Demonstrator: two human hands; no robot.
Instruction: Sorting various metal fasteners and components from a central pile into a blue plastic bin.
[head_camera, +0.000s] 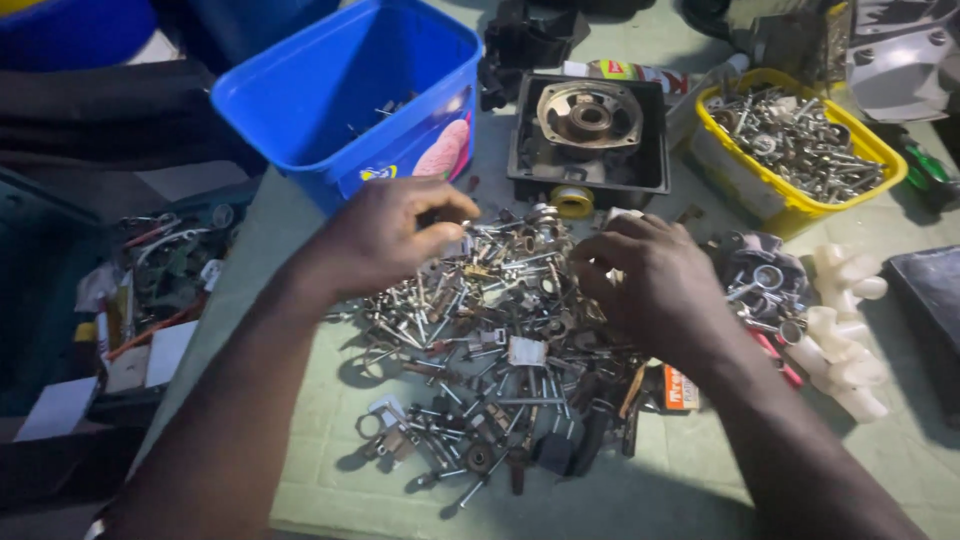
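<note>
Both hands work in the pile of screws and bolts (490, 340) at centre frame. The left hand (385, 235) pinches, it seems, a small metal piece; the right hand (650, 280) rests curled, grip unclear. A blue tub (330, 90) stands at the upper left.

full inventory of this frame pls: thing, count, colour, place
Pile of bolts and small metal parts: one heap, silver and rusty, centre of table.
Blue tub: 1, blue, behind the pile, a few screws inside.
Yellow tub: 1, yellow, far right, full of silver hardware.
Black tray: 1, black, far centre, holds a rusty round metal part.
White plastic fittings: several, white, right.
Table: 1, pale green.
Open case: 1, dark teal, left, mixed oddments.
Left hand: pinching over the pile.
Right hand: on the pile.
</note>
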